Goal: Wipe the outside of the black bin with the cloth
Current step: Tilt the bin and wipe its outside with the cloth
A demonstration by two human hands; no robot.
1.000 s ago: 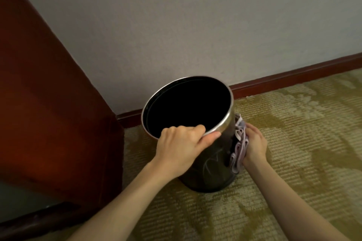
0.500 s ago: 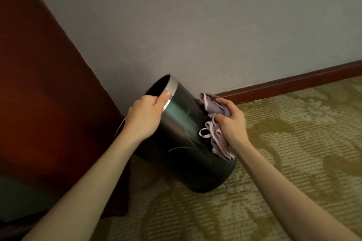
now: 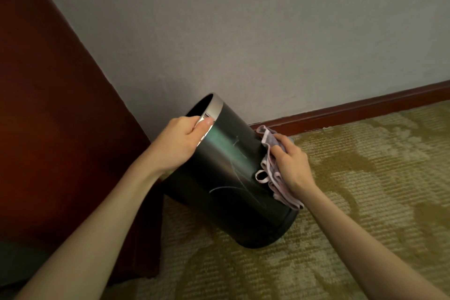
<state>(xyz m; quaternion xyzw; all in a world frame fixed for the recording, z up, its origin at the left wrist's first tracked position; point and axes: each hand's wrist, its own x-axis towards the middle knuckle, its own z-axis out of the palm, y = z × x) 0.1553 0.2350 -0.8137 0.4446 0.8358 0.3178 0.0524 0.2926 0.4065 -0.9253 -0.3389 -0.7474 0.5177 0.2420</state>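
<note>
Black bin (image 3: 229,178) w/ silver rim tilts left, base edge on the floor. Crumpled pink-grey cloth (image 3: 271,165) pressed against its right side.

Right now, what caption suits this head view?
Left hand tilts the black metal-rimmed bin while right hand presses a pale pink cloth against it.

Patterned carpet (image 3: 365,214) meets wall (image 3: 243,31), baseboard (image 3: 365,107), wooden panel (image 3: 48,117).
</note>
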